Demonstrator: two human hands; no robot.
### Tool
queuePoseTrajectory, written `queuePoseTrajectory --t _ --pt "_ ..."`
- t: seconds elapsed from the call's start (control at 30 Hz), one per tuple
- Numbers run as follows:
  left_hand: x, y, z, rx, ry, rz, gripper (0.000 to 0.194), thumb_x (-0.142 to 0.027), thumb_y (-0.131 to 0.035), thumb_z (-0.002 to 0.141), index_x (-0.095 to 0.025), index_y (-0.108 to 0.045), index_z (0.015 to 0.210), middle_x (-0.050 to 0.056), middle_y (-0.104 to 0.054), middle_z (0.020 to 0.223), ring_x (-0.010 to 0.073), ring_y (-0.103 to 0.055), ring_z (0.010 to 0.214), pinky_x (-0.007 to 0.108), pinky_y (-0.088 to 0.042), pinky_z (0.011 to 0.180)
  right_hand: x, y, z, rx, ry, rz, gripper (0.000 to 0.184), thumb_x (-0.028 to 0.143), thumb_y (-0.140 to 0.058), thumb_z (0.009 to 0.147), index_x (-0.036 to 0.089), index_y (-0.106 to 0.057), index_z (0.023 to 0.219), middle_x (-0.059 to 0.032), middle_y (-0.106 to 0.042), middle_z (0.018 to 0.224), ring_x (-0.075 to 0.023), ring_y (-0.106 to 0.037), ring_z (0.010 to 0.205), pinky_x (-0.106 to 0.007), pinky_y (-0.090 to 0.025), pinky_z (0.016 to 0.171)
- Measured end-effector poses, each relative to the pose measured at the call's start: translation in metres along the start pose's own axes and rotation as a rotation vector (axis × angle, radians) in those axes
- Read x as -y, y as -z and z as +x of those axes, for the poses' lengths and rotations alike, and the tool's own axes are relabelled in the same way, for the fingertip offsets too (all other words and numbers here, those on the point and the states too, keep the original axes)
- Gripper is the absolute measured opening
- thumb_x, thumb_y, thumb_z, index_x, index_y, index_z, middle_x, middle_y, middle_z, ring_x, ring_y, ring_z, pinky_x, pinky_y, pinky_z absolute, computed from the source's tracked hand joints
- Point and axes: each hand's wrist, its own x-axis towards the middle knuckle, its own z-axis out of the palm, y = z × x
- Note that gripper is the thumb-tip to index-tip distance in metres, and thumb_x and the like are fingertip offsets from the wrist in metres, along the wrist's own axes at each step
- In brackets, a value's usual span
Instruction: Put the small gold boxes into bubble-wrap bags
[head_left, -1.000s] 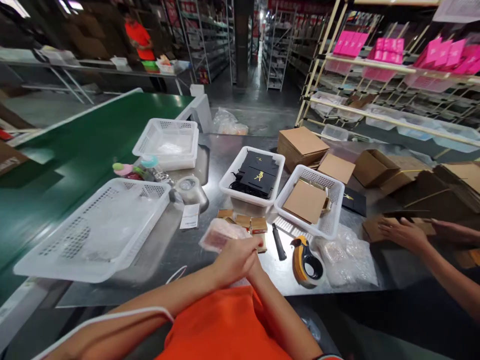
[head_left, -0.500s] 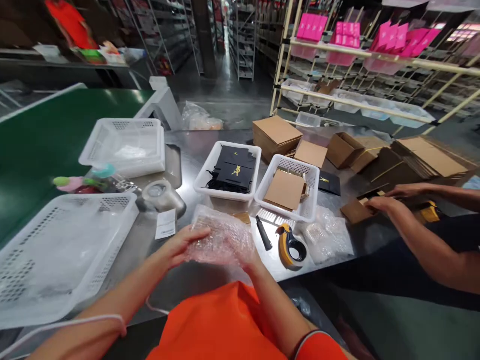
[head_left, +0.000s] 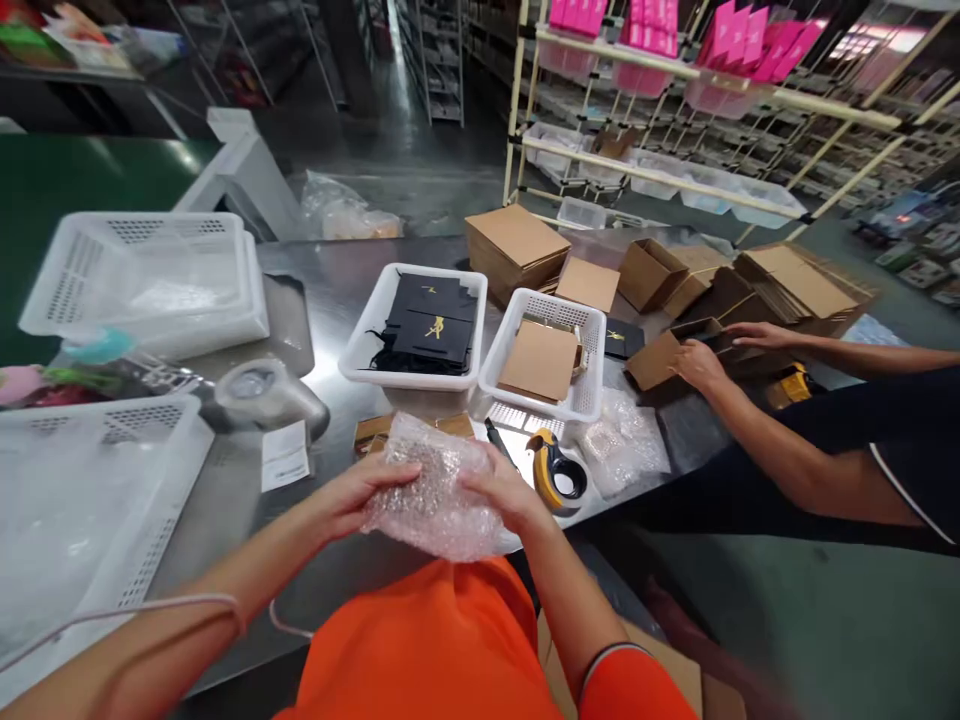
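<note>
Between my two hands, close to my body, I hold a clear bubble wrap packet point(head_left: 439, 490); what it encloses cannot be made out. My left hand point(head_left: 367, 492) grips its left side, thumb on top and fingers underneath. On the right side my right hand point(head_left: 504, 485) grips it the same way. Just beyond the packet lies a small cardboard box point(head_left: 375, 432), partly covered by it. A black cutter point(head_left: 499, 440) and a yellow tape dispenser point(head_left: 559, 472) rest to the right of my right hand.
A white basket of black boxes point(head_left: 431, 325) and one with cardboard point(head_left: 540, 365) stand ahead. White baskets point(head_left: 142, 285), a tape roll point(head_left: 262, 390) and a paper slip point(head_left: 285, 457) lie left. At right, a co-worker's hands point(head_left: 701, 362) handle a cardboard box point(head_left: 660, 365) beside bubble wrap point(head_left: 622, 440).
My view has swung right. The packet is turned and tilted toward me, and my right thumb now shows on top of it. The small cardboard box beyond it shows more. The co-worker's box is raised more upright.
</note>
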Motion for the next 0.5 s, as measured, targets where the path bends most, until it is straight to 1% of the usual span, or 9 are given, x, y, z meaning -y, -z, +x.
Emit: queuePoseTrajectory --t 0.07,0.1,0.17,0.23,0.3,0.37,0.4,0.47,0.5 --pt "0.003 -0.007 0.004 0.041 0.035 0.030 0.054 -0.026 -0.092 0.049 -0.011 -0.069 0.096 0.012 -0.075 0.088 0.0267 -0.071 0.077 0.033 -0.056 0.074 -0.005 -0.002 -0.004 0.032 -0.010 -0.068 0.056 0.041 -0.087 0.056 0.019 -0.067 0.103 -0.0018 -0.070 0.093 -0.0168 -0.063 0.082 -0.029 -0.049 0.077" --pt "0.003 -0.007 0.007 0.052 0.047 0.047 0.054 -0.028 -0.091 0.050 -0.011 -0.069 0.096 0.012 -0.075 0.088 0.0258 -0.071 0.078 0.033 -0.056 0.074 -0.007 0.001 -0.006 0.014 0.002 -0.092 0.050 0.041 -0.086 0.057 0.017 -0.068 0.098 -0.0010 -0.070 0.087 -0.0153 -0.062 0.077 -0.028 -0.049 0.074" --pt "0.000 -0.001 0.011 0.052 0.055 0.089 0.052 -0.032 -0.090 0.055 -0.012 -0.069 0.097 0.011 -0.075 0.092 0.0235 -0.070 0.080 0.030 -0.055 0.073 -0.009 0.014 -0.013 -0.092 0.043 -0.112 0.044 0.041 -0.084 0.058 0.016 -0.068 0.091 0.0001 -0.069 0.078 -0.0131 -0.060 0.069 -0.025 -0.047 0.067" --pt "-0.010 0.013 0.012 0.002 0.024 0.135 0.050 -0.036 -0.087 0.060 -0.013 -0.069 0.100 0.011 -0.074 0.098 0.0218 -0.070 0.084 0.027 -0.055 0.072 -0.008 0.039 -0.022 -0.252 0.086 -0.107 0.044 0.040 -0.083 0.059 0.016 -0.068 0.093 -0.0001 -0.069 0.077 -0.0125 -0.059 0.066 -0.024 -0.046 0.063" --pt "-0.025 0.034 0.007 -0.080 -0.037 0.158 0.049 -0.036 -0.085 0.063 -0.014 -0.068 0.103 0.011 -0.073 0.103 0.0221 -0.069 0.089 0.026 -0.055 0.073 -0.002 0.077 -0.034 -0.459 0.144 -0.110 0.047 0.036 -0.082 0.059 0.016 -0.067 0.099 -0.0008 -0.071 0.080 -0.0131 -0.060 0.066 -0.024 -0.047 0.062" --pt "-0.043 0.059 -0.004 -0.176 -0.101 0.140 0.044 -0.035 -0.080 0.068 -0.015 -0.067 0.105 0.010 -0.073 0.105 0.0228 -0.068 0.095 0.026 -0.056 0.076 0.004 0.123 -0.047 -0.744 0.231 -0.140 0.048 0.033 -0.080 0.058 0.016 -0.067 0.101 -0.0003 -0.070 0.078 -0.0137 -0.060 0.065 -0.024 -0.048 0.060" --pt "-0.051 0.071 -0.012 -0.239 -0.121 0.118 0.038 -0.034 -0.076 0.073 -0.015 -0.066 0.105 0.008 -0.074 0.105 0.0224 -0.068 0.097 0.026 -0.056 0.078 0.006 0.147 -0.053 -0.911 0.292 -0.149 0.048 0.031 -0.080 0.056 0.015 -0.068 0.100 -0.0004 -0.070 0.078 -0.0142 -0.060 0.065 -0.025 -0.049 0.060" --pt "-0.065 0.090 -0.031 -0.401 -0.167 0.093 0.020 -0.029 -0.058 0.088 -0.016 -0.064 0.103 0.002 -0.075 0.099 0.0189 -0.066 0.099 0.027 -0.056 0.080 0.007 0.193 -0.064 -1.227 0.393 -0.105 0.048 0.031 -0.079 0.054 0.013 -0.069 0.097 -0.0010 -0.070 0.077 -0.0166 -0.062 0.067 -0.028 -0.052 0.062" --pt "-0.070 0.096 -0.042 -0.485 -0.205 0.113 0.020 -0.027 -0.048 0.093 -0.017 -0.063 0.100 -0.001 -0.075 0.097 0.0172 -0.066 0.100 0.028 -0.055 0.081 0.006 0.212 -0.068 -1.309 0.418 -0.083 0.048 0.030 -0.078 0.054 0.012 -0.068 0.097 -0.0016 -0.070 0.079 -0.0174 -0.063 0.070 -0.029 -0.053 0.065"
